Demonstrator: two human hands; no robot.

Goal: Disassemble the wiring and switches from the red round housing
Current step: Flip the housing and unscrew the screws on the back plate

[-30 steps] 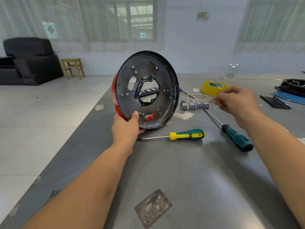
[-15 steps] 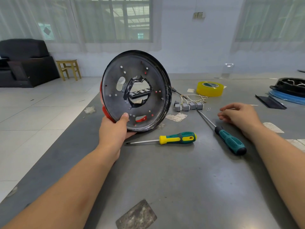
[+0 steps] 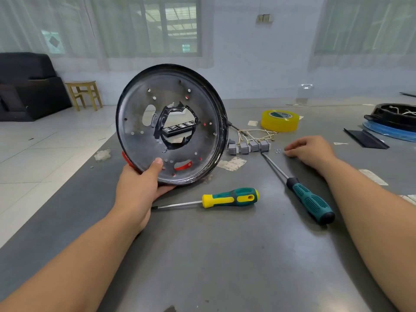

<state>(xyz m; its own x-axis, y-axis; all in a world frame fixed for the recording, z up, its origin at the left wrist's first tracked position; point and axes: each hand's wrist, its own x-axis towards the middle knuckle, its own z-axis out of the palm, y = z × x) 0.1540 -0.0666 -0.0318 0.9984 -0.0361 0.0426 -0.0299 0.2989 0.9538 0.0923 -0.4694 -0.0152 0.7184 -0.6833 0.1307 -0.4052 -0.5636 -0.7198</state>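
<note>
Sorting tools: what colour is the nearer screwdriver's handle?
Yellow and green screwdriver, head view.

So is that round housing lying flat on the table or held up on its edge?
On its edge. The left hand grips the round housing at its lower rim, dark inner face toward the camera, and the floor shows through its central hole.

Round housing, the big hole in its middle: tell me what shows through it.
Through the hole in the round housing, a black strip with pale rectangular segments and the pale floor behind. The disc hides whatever else lies behind it; the left hand grips its lower rim.
</note>
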